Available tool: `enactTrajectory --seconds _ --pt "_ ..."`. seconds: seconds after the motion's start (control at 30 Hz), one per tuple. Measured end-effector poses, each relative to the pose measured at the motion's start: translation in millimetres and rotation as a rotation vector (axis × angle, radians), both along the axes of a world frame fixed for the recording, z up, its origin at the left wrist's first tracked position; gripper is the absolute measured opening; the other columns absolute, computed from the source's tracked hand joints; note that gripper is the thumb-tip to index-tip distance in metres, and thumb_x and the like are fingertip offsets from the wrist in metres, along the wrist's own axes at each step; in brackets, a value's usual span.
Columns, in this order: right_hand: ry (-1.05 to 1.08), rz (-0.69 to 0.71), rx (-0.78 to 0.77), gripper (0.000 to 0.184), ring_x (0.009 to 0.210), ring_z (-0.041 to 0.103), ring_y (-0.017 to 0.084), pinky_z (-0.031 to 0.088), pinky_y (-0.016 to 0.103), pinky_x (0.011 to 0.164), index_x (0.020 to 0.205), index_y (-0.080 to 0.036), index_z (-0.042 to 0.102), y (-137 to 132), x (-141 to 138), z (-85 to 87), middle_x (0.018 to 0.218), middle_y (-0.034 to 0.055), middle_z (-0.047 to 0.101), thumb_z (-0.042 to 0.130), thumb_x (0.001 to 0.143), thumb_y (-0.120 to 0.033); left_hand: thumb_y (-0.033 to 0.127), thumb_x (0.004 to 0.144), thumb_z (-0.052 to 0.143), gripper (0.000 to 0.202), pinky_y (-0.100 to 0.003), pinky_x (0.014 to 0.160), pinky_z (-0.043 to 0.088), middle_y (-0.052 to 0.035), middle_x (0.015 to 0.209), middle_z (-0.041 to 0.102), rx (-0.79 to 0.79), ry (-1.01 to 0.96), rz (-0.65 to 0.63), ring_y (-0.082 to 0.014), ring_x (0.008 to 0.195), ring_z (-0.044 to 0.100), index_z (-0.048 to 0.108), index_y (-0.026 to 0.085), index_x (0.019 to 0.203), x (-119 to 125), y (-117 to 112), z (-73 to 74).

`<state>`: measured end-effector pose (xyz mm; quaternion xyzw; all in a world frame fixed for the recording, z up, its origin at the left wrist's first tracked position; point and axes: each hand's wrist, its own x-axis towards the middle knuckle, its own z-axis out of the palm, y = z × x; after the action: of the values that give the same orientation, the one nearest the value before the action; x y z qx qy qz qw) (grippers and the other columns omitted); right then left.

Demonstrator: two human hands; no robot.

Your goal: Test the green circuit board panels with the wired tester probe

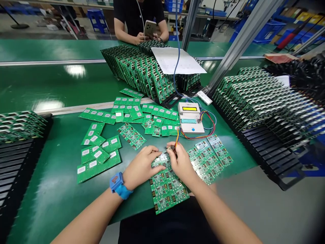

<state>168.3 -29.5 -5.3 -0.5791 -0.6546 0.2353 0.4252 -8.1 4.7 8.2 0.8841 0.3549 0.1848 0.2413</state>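
Note:
A green circuit board panel (167, 189) lies at the near table edge. My left hand (141, 166) rests flat on its upper left part, fingers stretched along the board. My right hand (180, 161) is pinched round a small connector (170, 147) at the end of a bundle of coloured wires (195, 137), held at the panel's top edge. The wires run to a white programmer box (190, 121) with a yellow display. A blue wrist strap (119, 186) sits on my left wrist.
Loose green boards (98, 149) with white labels are scattered to the left and behind. Racks of upright boards stand at the left (17, 125), back centre (142, 69) and right (266, 98). A sheet of paper (177, 61) lies on the centre rack. Another person (141, 20) opposite holds a phone.

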Motion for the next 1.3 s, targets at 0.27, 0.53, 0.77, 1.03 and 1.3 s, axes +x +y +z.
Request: enactTrajectory --seconds 0.27,0.53,0.77,1.03,1.3 --pt "-0.013 -0.004 0.017 0.016 0.095 0.057 0.022 0.050 0.038 0.083 0.103 -0.020 0.050 0 0 0.4 0.099 0.0091 0.058 0.040 0.091 -0.019 0.040 0.078 0.067 0.044 -0.042 0.091 0.047 -0.0097 0.112 0.054 0.006 0.014 0.006 -0.0247 0.103 0.053 0.056 0.020 0.115 0 -1 3.1" --pt "-0.004 -0.004 0.014 0.017 0.095 0.057 0.022 0.049 0.038 0.083 0.102 -0.020 0.050 0 0 1.4 0.098 0.0094 0.058 0.040 0.090 -0.017 0.062 0.067 0.066 0.074 -0.048 0.081 0.048 -0.0121 0.100 0.053 0.045 0.334 0.191 -0.0315 0.095 0.055 0.049 0.012 0.118 -17 -17 25.8" --pt "0.018 0.013 0.016 0.015 0.097 0.056 0.022 0.048 0.037 0.085 0.102 -0.020 0.049 -1 1 2.4 0.099 0.0091 0.057 0.039 0.091 -0.017 0.060 0.059 0.073 0.067 -0.042 0.079 0.049 -0.0073 0.094 0.050 -0.021 0.257 0.210 -0.0266 0.090 0.054 0.047 0.014 0.100 -25 -16 5.2" --pt "0.013 0.012 -0.001 0.014 0.096 0.056 0.022 0.048 0.038 0.084 0.102 -0.019 0.049 -2 1 3.0 0.099 0.0094 0.057 0.040 0.091 -0.017 0.064 0.057 0.072 0.067 -0.040 0.072 0.049 -0.0045 0.091 0.049 -0.224 0.124 0.333 -0.0234 0.083 0.054 0.044 0.018 0.095 -29 -22 11.0" --pt "0.027 0.013 0.008 0.014 0.094 0.056 0.021 0.048 0.036 0.083 0.102 -0.020 0.049 -1 2 -1.9 0.099 0.0086 0.056 0.040 0.091 -0.019 0.042 0.073 0.069 0.063 -0.021 0.053 0.042 0.0100 0.063 0.038 -0.778 -0.378 0.497 -0.0098 0.055 0.049 0.028 0.023 0.117 -29 -50 0.2"
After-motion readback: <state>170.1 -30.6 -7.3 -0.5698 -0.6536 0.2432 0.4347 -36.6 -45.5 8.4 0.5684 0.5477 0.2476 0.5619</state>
